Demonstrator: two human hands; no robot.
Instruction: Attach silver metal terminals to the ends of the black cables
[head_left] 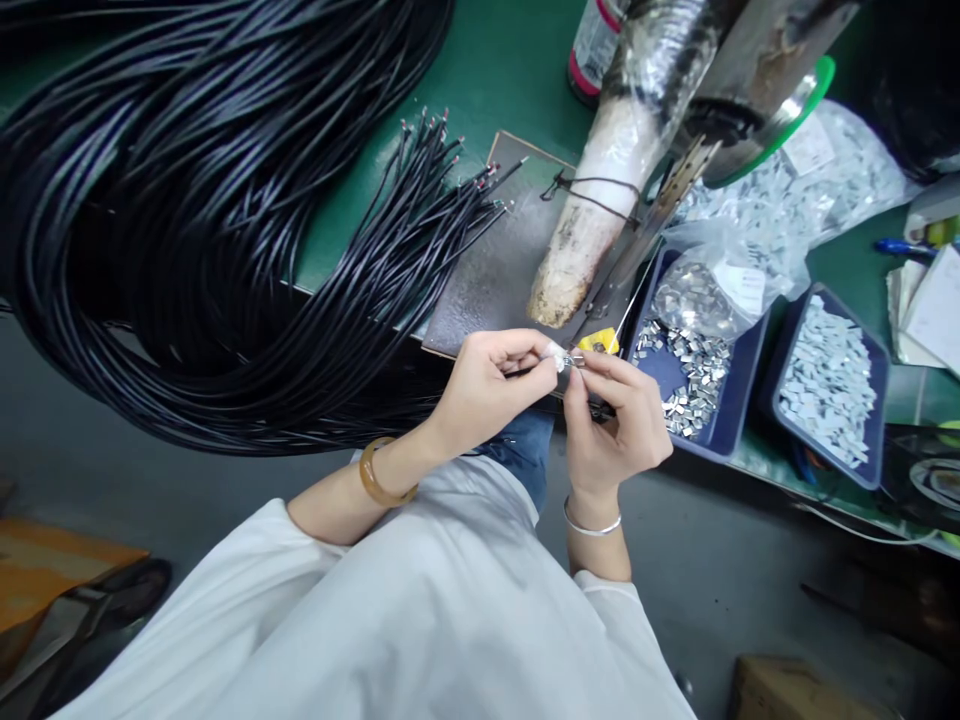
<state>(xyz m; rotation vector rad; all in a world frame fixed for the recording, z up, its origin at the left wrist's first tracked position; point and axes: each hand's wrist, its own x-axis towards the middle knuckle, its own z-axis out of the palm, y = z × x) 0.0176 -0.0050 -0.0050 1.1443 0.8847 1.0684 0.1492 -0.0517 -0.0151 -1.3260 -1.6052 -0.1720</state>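
My left hand (pixel 495 385) is pinched around a black cable end, with something white at its fingertip. Close against it, my right hand (pixel 619 420) pinches a small shiny metal piece (pixel 574 360) at the cable's end. The two hands nearly touch at the table's front edge. Many black cables (pixel 397 250) with stripped, coloured tips lie to the left, partly on a grey metal plate (pixel 480 275). Right of my hands, a blue tray (pixel 739 400) holds small metal pieces and a plastic bag.
A wrapped duct (pixel 596 210) hangs over the plate. At right are a second tray (pixel 881 400) of pale small pieces, a large plastic bag (pixel 847 180) and papers (pixel 934 310). A red-lidded jar (pixel 592 50) stands behind. A large cable coil (pixel 150 200) fills the left.
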